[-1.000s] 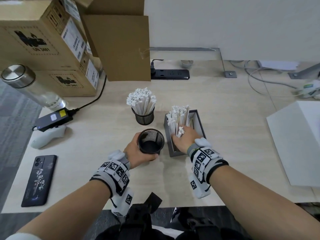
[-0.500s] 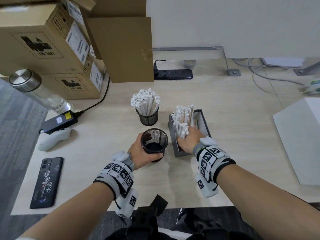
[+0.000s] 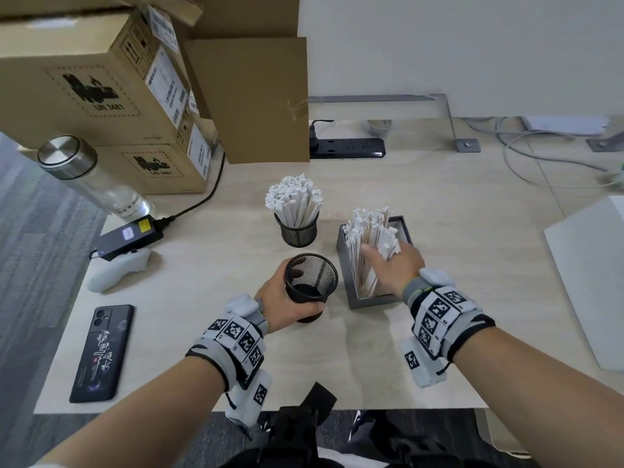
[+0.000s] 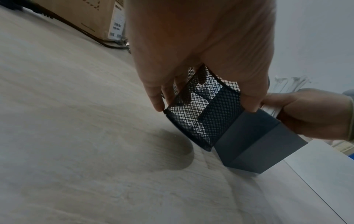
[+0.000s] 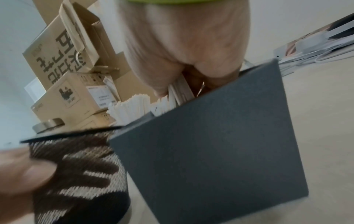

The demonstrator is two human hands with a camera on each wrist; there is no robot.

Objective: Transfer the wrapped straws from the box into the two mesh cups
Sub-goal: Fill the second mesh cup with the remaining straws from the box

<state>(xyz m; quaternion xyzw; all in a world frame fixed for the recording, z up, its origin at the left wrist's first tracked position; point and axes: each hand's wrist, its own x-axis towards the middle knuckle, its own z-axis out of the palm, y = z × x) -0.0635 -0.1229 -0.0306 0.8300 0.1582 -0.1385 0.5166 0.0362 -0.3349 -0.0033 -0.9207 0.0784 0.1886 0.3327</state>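
Observation:
A grey box [image 3: 371, 300] [image 5: 220, 151] [image 4: 254, 145] stands mid-table with white wrapped straws [image 3: 369, 231] [image 5: 132, 106] upright in it. My right hand [image 3: 395, 265] reaches into the box and grips a bundle of those straws. Left of the box, my left hand [image 3: 287, 298] [image 4: 201, 45] holds an empty black mesh cup [image 3: 310, 282] [image 4: 203, 115] [image 5: 76, 174], lifted and tilted off the table. Behind it stands a second mesh cup [image 3: 299, 233] packed with wrapped straws [image 3: 293, 201].
Cardboard boxes [image 3: 101, 79] are stacked at the back left beside a metal-capped bottle [image 3: 91, 177]. A black phone [image 3: 101, 352], a white controller [image 3: 118, 273] and a charger [image 3: 128, 236] lie at the left. A power strip [image 3: 347, 148] sits at the back, a white box [image 3: 594, 282] at the right.
My left hand has raised and tilted the empty cup. My right hand has closed around a bundle of straws in the box and drawn it upward a little.

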